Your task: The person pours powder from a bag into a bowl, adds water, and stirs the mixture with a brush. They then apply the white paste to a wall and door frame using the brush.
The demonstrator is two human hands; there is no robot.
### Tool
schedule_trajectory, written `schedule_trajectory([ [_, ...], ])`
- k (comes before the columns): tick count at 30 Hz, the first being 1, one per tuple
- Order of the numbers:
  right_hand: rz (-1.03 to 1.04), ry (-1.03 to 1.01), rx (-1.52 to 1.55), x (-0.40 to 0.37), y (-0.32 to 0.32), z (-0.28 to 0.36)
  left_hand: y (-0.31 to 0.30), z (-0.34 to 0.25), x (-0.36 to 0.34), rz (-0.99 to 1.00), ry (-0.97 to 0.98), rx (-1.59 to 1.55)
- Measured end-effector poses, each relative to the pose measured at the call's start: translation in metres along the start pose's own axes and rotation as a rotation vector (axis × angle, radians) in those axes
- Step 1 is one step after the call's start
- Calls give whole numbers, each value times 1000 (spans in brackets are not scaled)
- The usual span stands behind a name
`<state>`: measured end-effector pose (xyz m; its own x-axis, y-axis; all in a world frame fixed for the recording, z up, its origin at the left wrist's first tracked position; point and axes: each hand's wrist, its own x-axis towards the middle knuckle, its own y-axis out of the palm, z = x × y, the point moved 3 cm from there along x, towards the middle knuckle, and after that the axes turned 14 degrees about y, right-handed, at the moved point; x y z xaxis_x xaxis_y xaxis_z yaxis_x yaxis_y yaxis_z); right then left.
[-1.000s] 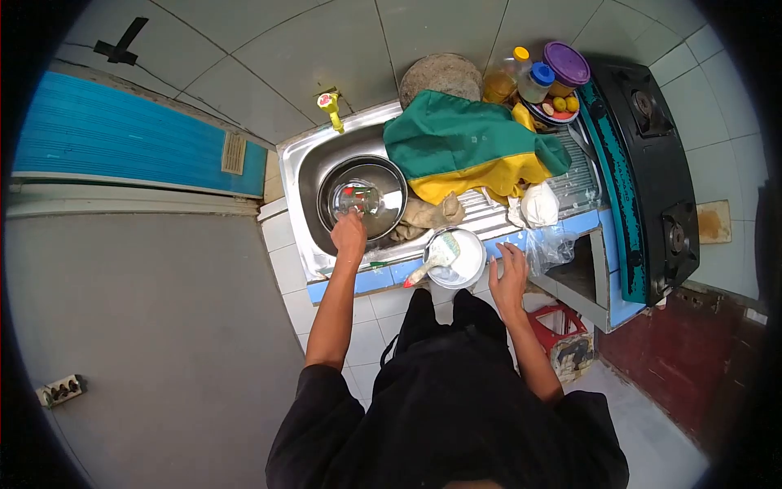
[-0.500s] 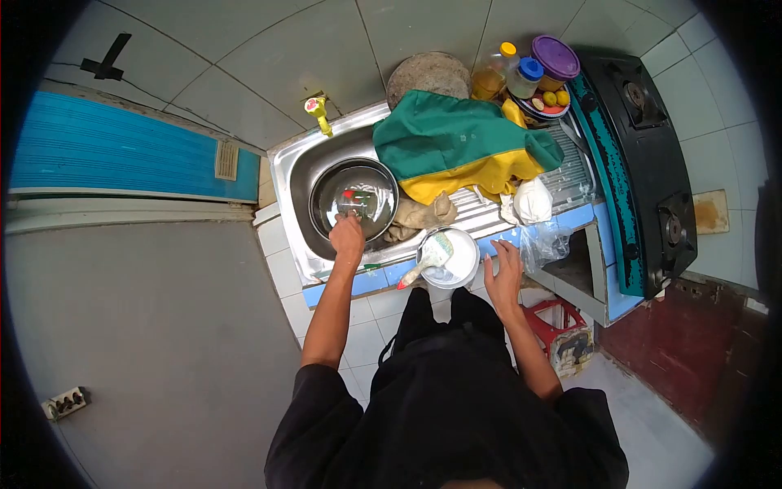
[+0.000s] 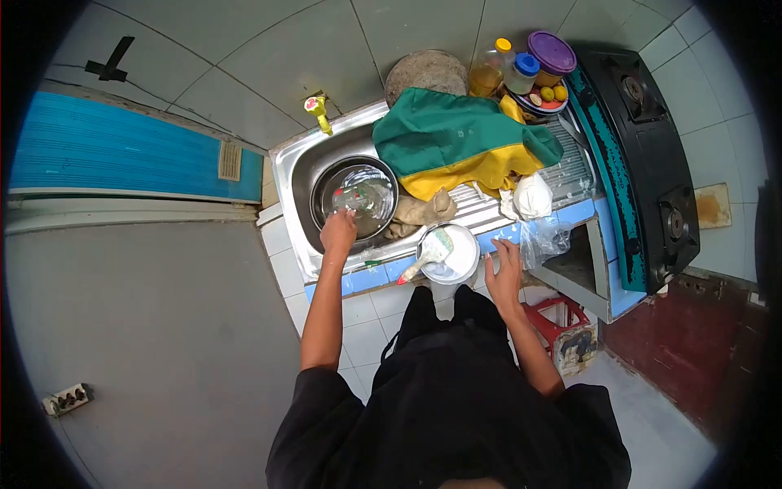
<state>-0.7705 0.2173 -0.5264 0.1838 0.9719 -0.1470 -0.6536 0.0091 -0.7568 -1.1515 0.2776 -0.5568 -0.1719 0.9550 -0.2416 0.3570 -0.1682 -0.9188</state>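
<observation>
My left hand (image 3: pixel 339 231) is closed at the near edge of a round dark basin (image 3: pixel 316 213) of water in the steel sink (image 3: pixel 285 187). Something red and green, blurred by ripples, shows in the water just beyond the fingertips; what the fingers pinch is too small to name. My right hand (image 3: pixel 504 273) hovers by the blue-tiled counter edge, fingers apart, holding nothing. Between the hands stands a white tub (image 3: pixel 464 254) of white material, with a paint-smeared brush (image 3: pixel 432 251) lying across its top, its handle tip red.
A green and yellow cloth (image 3: pixel 456 138) covers part of the drainboard, with a beige rag (image 3: pixel 423 212) beside it. Jars (image 3: pixel 521 73) and a purple-lidded tub (image 3: pixel 552 54) stand at the back. At right is a black stove (image 3: pixel 643 163). A yellow tap (image 3: pixel 319 112) overhangs the sink.
My left hand has shifted slightly left and toward me. The red and green thing in the water looks more blurred amid ripples. My right hand has barely moved.
</observation>
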Motion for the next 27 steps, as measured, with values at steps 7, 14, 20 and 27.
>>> schedule_trajectory([
  [7,1,-1,14,-5,2,-1,24,-6,9,52,82,355],
  [14,23,8,34,-12,4,0,56,8,15,22,135,345],
  [20,19,17,45,-16,5,1,27,-3,14,176,84,88],
  [27,72,110,185,-15,13,-13,7,11,0,43,209,-539],
])
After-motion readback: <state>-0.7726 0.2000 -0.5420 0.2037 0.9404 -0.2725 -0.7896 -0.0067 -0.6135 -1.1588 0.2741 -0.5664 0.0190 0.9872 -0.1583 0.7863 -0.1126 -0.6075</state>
